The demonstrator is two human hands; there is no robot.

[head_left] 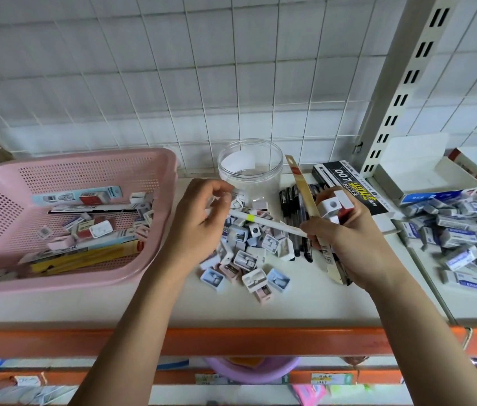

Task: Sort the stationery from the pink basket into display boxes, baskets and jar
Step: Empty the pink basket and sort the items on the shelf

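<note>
The pink basket (pixel 90 162) sits at the left of the shelf with mixed stationery inside. A clear jar (pixel 250 168) stands behind a heap of small sharpeners (pixel 249 253). My left hand (pixel 199 218) pinches one end of a white pen with a yellow band (pixel 263 221). My right hand (pixel 345 232) grips the pen's other end together with a tan packaged strip (pixel 301 186) and a few white sharpeners (pixel 334 205). Black pens (pixel 290 206) lie on the shelf beside a black pen box (pixel 348 183).
A pile of boxed erasers (pixel 462 238) covers the right of the shelf, with open white display boxes (pixel 424 171) behind. A slotted metal upright (pixel 401 92) rises at the right. The shelf has an orange front edge (pixel 231 341); lower shelves show below.
</note>
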